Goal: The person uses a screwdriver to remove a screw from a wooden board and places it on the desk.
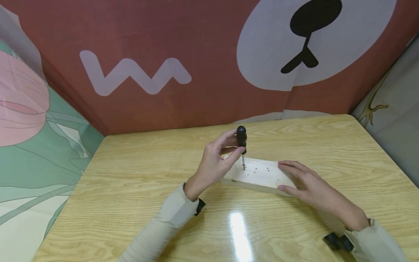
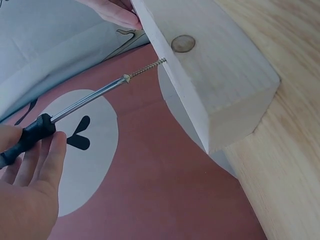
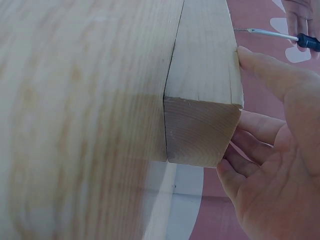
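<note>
Head view shows me the person's two hands apart, with a pale wooden block (image 1: 262, 179) between them on the wood-grained table (image 1: 131, 178). The left hand (image 1: 213, 162) pinches the black handle of a screwdriver (image 1: 242, 140), which stands nearly upright over the block. Beneath that hand, the driver's tip meets a screw (image 2: 146, 69), whose point touches the block's top face among small holes. The right hand (image 1: 306, 183) grips the block's end farther from the left hand, thumb and fingers on opposite edges. A dark knot (image 2: 183, 43) marks the side near the left hand.
</note>
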Action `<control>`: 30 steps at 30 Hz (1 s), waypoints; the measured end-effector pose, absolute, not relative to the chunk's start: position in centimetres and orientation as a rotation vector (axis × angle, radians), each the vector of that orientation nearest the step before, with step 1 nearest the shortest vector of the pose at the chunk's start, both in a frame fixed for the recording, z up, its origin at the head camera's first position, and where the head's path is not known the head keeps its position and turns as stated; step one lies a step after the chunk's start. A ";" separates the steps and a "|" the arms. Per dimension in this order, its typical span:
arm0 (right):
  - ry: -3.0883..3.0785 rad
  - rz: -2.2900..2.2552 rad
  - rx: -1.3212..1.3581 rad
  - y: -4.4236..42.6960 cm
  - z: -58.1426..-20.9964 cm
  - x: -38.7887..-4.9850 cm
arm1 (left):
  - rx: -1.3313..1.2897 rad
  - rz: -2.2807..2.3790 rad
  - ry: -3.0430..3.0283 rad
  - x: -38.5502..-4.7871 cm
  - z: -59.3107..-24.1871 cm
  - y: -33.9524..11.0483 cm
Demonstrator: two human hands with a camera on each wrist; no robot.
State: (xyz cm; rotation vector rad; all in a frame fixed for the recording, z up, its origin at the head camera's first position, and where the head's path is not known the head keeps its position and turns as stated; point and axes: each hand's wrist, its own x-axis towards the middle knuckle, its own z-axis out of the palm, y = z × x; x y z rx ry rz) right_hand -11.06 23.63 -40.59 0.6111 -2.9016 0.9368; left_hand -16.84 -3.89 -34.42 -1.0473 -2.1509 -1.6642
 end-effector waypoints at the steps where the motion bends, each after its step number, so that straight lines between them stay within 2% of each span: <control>1: -2.903 0.938 0.611 23.6 -40.6 -11.1 | -1.041 -1.669 -2.151 -16.9 -34.4 -3.9; 30: -2.878 0.940 0.618 23.6 -40.5 -10.8 | -1.061 -1.751 -2.110 -17.0 -34.5 -4.1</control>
